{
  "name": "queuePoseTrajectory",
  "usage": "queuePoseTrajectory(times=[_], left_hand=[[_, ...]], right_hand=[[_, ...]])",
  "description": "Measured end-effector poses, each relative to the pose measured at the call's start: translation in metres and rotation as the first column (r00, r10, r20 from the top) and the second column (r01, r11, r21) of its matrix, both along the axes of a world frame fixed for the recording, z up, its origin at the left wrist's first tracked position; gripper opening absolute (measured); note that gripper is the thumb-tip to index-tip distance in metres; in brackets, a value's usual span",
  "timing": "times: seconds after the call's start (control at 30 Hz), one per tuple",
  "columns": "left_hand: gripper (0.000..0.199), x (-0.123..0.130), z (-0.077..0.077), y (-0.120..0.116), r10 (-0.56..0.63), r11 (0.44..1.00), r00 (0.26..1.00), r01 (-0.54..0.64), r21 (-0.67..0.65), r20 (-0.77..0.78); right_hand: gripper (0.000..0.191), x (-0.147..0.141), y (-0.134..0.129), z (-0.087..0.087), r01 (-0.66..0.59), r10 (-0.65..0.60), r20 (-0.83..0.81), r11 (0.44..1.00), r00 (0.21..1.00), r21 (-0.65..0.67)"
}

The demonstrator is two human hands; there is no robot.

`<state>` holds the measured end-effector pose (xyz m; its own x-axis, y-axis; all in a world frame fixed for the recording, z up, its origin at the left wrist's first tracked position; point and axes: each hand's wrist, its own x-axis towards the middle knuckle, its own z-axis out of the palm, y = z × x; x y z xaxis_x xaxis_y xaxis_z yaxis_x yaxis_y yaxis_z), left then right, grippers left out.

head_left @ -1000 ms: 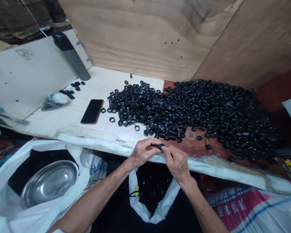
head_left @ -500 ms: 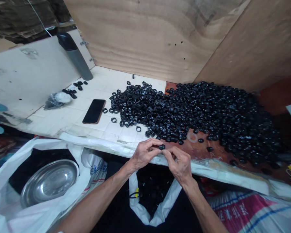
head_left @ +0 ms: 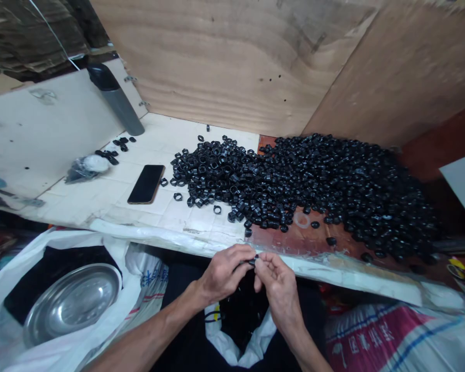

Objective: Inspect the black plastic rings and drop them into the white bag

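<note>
Between the fingertips of both hands is a small black plastic part [head_left: 253,261], mostly covered by the fingers. My left hand [head_left: 227,271] pinches it from the left, and my right hand [head_left: 278,281] closes on it from the right. Both hands are just in front of the table edge, above an open white bag [head_left: 232,351] with dark pieces inside. Behind them on the table lies a pile of black rings [head_left: 225,170], which runs into a larger heap of black caps [head_left: 356,181] on the right.
A phone [head_left: 146,184] lies left of the rings. Farther back stand a grey bottle [head_left: 122,106] and a small plastic bag [head_left: 89,168]. At lower left, a metal basin [head_left: 75,299] sits in a white sack [head_left: 132,274]. Wooden boards [head_left: 217,62] wall the back.
Both hands have drawn back from the table edge, lower over the white bag, with the black part between them. The fingers have closed more tightly around it. The view has shifted slightly.
</note>
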<state>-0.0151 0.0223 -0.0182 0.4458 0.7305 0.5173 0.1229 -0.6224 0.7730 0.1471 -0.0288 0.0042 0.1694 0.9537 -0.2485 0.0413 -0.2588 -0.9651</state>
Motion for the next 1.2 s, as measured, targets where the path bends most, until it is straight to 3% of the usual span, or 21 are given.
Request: queuePoseTrajectory(times=[0.1,0.17,0.27,0.37,0.43,0.5,0.57,0.63,0.67,0.73,0.8,0.83,0.9,0.97,1.03,1.1,1.2], left_hand=[[0.051,-0.009,-0.009,-0.011,-0.051,0.978,0.995,0.067,0.199,-0.082],[0.050,-0.012,-0.010,-0.014,-0.077,0.973,0.991,0.098,0.208,-0.106],[0.034,-0.012,-0.002,-0.015,-0.052,0.998,0.998,0.051,-0.032,-0.048],[0.018,-0.009,0.009,-0.016,0.014,0.931,1.000,-0.007,-0.365,0.016],[0.016,-0.007,0.010,-0.017,0.017,0.903,1.000,-0.004,-0.429,0.025],[0.018,-0.007,0.004,-0.018,0.008,0.945,1.000,-0.004,-0.326,0.009],[0.026,-0.010,-0.003,-0.020,0.001,0.992,1.000,-0.003,-0.122,-0.019],[0.031,-0.016,-0.004,-0.020,-0.027,0.999,0.998,0.029,0.028,-0.063],[0.029,-0.020,-0.002,-0.019,-0.063,0.997,0.992,0.068,0.042,-0.108],[0.022,-0.026,0.009,-0.013,-0.176,0.984,0.955,0.166,-0.060,-0.239],[0.025,-0.028,0.022,-0.003,-0.263,0.953,0.894,0.181,-0.245,-0.363],[0.023,-0.027,0.027,0.004,-0.217,0.955,0.899,0.114,-0.275,-0.381],[0.010,-0.020,0.031,0.018,0.014,0.977,0.918,-0.097,-0.189,-0.396],[0.014,-0.012,0.025,0.032,0.280,0.947,0.881,-0.318,-0.040,-0.382],[0.022,-0.006,0.015,0.045,0.441,0.885,0.807,-0.463,0.042,-0.392],[0.029,-0.003,0.005,0.054,0.499,0.850,0.758,-0.522,0.068,-0.419],[0.030,-0.002,-0.004,0.062,0.488,0.859,0.762,-0.507,0.078,-0.426]], right_hand=[[0.040,-0.007,-0.007,-0.001,-0.056,0.003,-0.265,0.979,0.964,-0.194],[0.045,-0.006,-0.008,-0.001,-0.136,0.058,-0.288,0.956,0.956,-0.261],[0.040,-0.001,-0.008,0.000,-0.125,0.126,-0.002,0.980,0.992,-0.153],[0.027,0.001,-0.008,0.002,-0.151,0.101,0.287,0.976,0.953,0.156],[0.024,0.000,-0.010,0.003,-0.201,0.120,0.326,0.953,0.938,0.227],[0.023,-0.003,-0.011,0.002,-0.179,0.140,0.245,0.973,0.960,0.145],[0.025,-0.005,-0.012,0.000,-0.122,0.120,0.080,0.992,0.990,0.014],[0.029,-0.004,-0.010,-0.002,-0.126,0.124,-0.023,0.989,0.992,-0.078],[0.031,-0.001,-0.008,-0.002,-0.142,0.143,0.004,0.986,0.990,-0.089],[0.031,0.006,0.002,-0.002,-0.150,0.155,0.215,0.988,0.964,-0.041],[0.023,0.014,0.019,0.000,-0.108,0.025,0.491,0.984,0.871,0.142],[0.018,0.016,0.029,0.000,-0.138,-0.022,0.564,0.961,0.825,0.239],[0.017,0.016,0.049,-0.001,-0.279,-0.012,0.656,0.899,0.754,0.337],[0.023,0.011,0.064,-0.005,-0.391,0.029,0.745,0.864,0.667,0.317],[0.018,0.005,0.072,-0.011,-0.435,0.042,0.801,0.856,0.597,0.280],[0.010,0.002,0.074,-0.017,-0.420,0.016,0.813,0.862,0.583,0.284],[0.008,0.003,0.072,-0.021,-0.360,-0.038,0.772,0.870,0.634,0.338]])
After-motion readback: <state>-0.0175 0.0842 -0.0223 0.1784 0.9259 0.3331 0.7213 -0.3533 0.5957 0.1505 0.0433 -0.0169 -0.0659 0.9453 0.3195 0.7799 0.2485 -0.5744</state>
